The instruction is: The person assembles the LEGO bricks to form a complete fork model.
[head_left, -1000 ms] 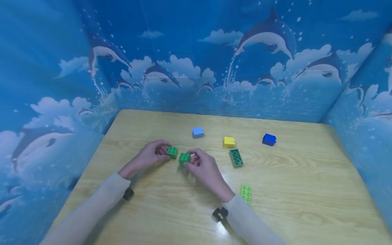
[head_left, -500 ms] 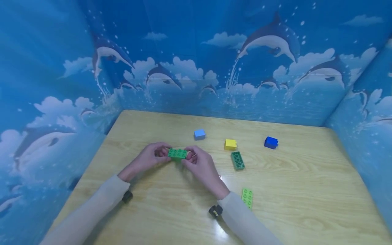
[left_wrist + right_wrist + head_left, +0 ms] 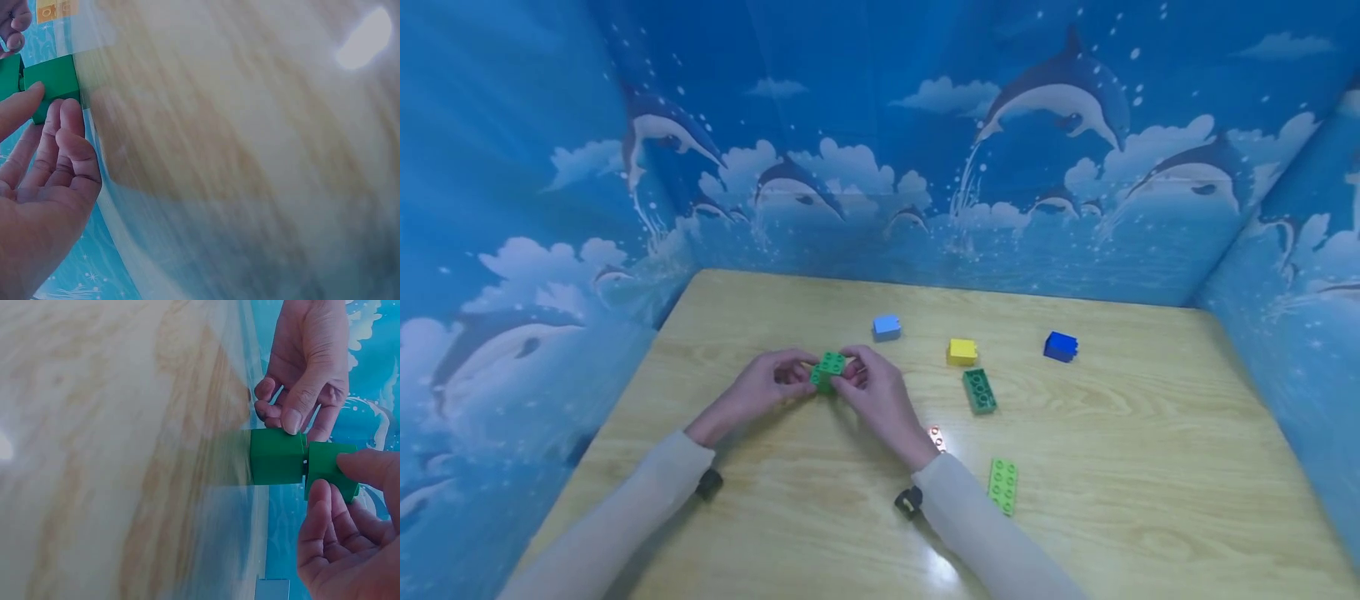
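My left hand pinches one green toy brick between thumb and fingertips, low over the table's left-centre part. A second green brick is pinched by my right hand. It sits above the first one and slightly offset to the right, the two overlapping. In the right wrist view, the left hand's brick and the right hand's brick meet at a narrow seam with a stud edge visible; whether they are fully pressed together I cannot tell.
On the wooden table lie a light blue brick, a yellow brick, a dark blue brick, an upturned dark green brick and a lime brick. A red studded brick is partly hidden by the right forearm.
The two green bricks were apart, then level side by side. Now the right hand has shifted left, with its brick raised over the left one. The red brick has come into view.
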